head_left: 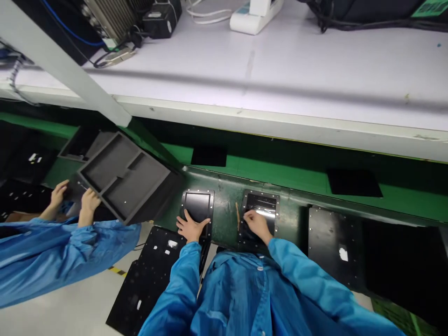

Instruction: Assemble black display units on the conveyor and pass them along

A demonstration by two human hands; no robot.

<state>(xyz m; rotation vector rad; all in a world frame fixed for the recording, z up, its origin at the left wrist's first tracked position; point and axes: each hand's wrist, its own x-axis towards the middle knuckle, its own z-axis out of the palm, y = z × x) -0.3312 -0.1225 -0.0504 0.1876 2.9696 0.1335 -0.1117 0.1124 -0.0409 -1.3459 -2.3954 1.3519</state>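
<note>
Blue smock [241, 294], left grip [191, 228] wide on panel [198, 204]

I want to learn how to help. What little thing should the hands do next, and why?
Maybe the right hand should move a tiny bit left and pick up the thin tan strip. It lies close by on the green bench, between the left black panel and the right black panel. The left hand is spread on its panel.
</note>
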